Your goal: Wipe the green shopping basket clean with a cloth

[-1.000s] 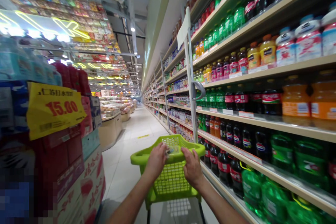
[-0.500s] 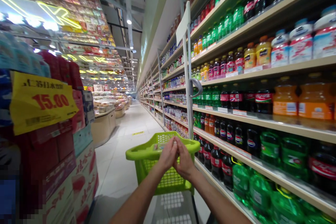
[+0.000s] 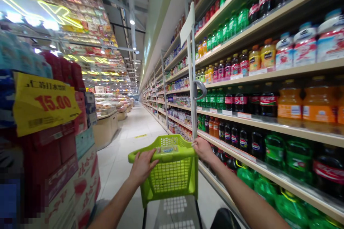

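Note:
A green plastic shopping cart (image 3: 172, 182) stands right in front of me, its lattice basket facing me. My left hand (image 3: 143, 166) lies over the left part of the cart's handle (image 3: 185, 153), fingers closed over the bar and thumb towards the middle. At the handle's right end, my right hand (image 3: 204, 149) is curled round the corner, its fingertips partly hidden. Between the hands, a small label plate (image 3: 167, 149) is set into the handle. The inside of the basket is mostly out of sight.
Drink shelves (image 3: 258, 75) with several rows of bottles run along my right, with a metal post (image 3: 194, 78) at their edge. Stacked cartons (image 3: 83, 186) with a yellow price sign (image 3: 47, 102) stand close on my left. A tiled aisle (image 3: 129, 125) stretches ahead beside display counters (image 3: 106, 128).
My hands were together above the middle of the handle. They have parted: the left moved left onto the bar, the right to its right end. The view has barely shifted.

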